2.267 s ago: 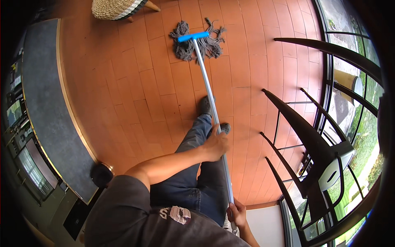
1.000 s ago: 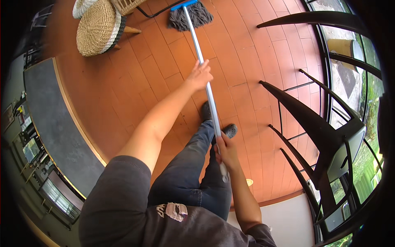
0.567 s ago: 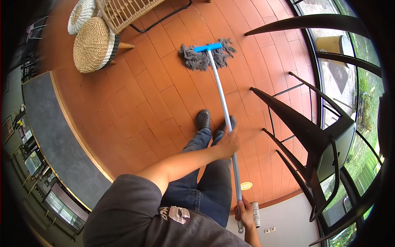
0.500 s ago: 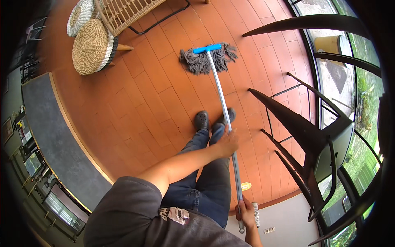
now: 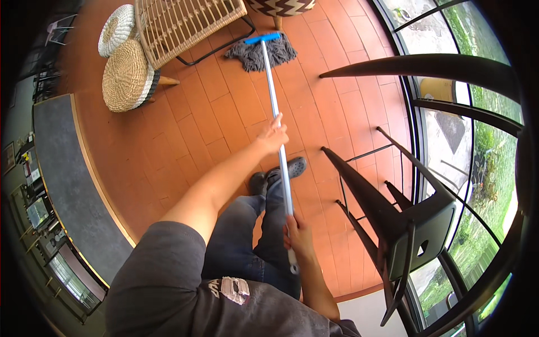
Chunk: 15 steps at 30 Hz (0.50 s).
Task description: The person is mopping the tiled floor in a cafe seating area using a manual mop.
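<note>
Right hand (image 5: 298, 235) wrapped round one mop handle (image 5: 285, 180) near its lower end; left hand (image 5: 272, 138) loosely curled at mid-handle, arm extended; one grey mop head (image 5: 252, 56) on tiled floor (image 5: 185, 129), near one rattan chair (image 5: 185, 28); two woven stools (image 5: 128, 76) leftward

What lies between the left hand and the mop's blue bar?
In the head view: the silver pole, over gray mop strands near the blue bar, then orange tiles toward the left hand.
</note>
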{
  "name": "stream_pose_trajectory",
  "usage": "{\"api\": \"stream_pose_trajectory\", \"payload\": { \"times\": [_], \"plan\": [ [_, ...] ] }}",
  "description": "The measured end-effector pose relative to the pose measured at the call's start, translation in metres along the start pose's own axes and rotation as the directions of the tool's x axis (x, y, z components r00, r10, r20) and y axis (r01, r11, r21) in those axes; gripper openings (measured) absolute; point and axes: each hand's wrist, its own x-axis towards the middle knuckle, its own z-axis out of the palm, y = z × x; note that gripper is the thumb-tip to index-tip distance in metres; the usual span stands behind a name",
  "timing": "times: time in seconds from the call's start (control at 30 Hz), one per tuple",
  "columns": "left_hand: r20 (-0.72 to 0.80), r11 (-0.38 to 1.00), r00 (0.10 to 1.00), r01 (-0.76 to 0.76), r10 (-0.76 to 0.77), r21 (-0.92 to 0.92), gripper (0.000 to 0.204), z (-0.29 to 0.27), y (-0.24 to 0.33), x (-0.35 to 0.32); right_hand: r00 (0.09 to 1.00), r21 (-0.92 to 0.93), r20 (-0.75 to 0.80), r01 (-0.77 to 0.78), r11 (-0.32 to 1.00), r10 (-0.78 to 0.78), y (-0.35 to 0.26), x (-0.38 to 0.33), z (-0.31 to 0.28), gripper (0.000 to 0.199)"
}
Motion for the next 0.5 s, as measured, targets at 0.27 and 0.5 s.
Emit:
{"api": "stream_pose_trajectory", "payload": {
  "times": [0.27, 0.5],
  "plan": [
    [-0.105, 0.965, 0.972, -0.225, 0.212, -0.137, 0.013, 0.013, 0.123, 0.004, 0.976, 0.083, -0.148, -0.147, 0.986, 0.158, 0.018, -0.083, -0.075, 0.028],
    [-0.232, 0.996, 0.971, -0.067, 0.053, -0.055, 0.011, -0.038, 0.027, 0.071, 0.999, 0.046, -0.03, -0.014, 0.999, 0.015, -0.068, 0.004, -0.03, 0.025]
  ]
}}
